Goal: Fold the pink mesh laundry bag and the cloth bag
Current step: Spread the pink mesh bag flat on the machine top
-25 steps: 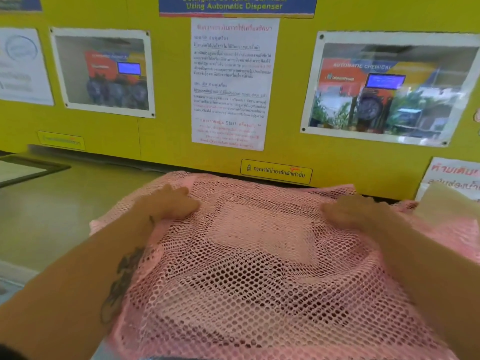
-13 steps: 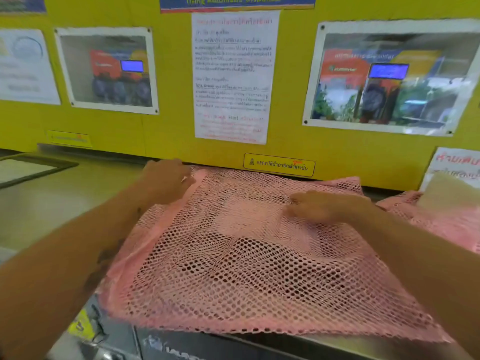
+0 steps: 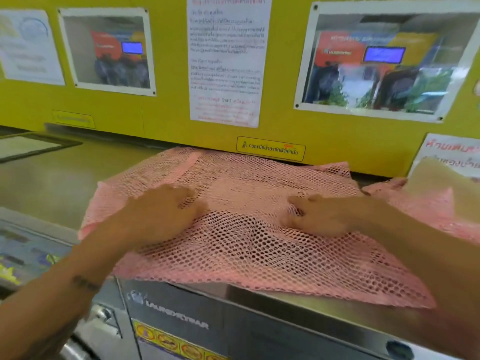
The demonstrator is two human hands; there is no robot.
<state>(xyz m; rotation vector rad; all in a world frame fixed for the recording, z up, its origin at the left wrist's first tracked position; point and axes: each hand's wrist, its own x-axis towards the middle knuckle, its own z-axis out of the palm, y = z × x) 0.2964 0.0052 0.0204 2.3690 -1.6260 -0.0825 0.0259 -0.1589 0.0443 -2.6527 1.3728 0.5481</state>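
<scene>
The pink open-weave mesh laundry bag [image 3: 249, 237] lies spread on the stainless-steel top of a front-loading washing machine [image 3: 259, 320], which serves as the worktop; its far edge sits against the yellow notice-covered wall [image 3: 161, 110] and its near edge overhangs the machine's front. It appears to lie in more than one layer, so a first fold is probably made, though I cannot confirm it. The left hand [image 3: 158, 211] rests palm-down on the mesh, left of centre, fingers spread and flat: its grip is open, pressing and not holding. The right hand [image 3: 319, 214] lies on the mesh right of centre, fingers curled against the netting; whether it pinches a pleat or only presses, I cannot tell. At the right edge a beige cloth bag [image 3: 441, 183] sits upon further pink mesh, apart from both hands and seemingly untouched. Assessment: early stage; the mesh bag is being flattened, further folds are outstanding, and the cloth bag is not yet begun.
</scene>
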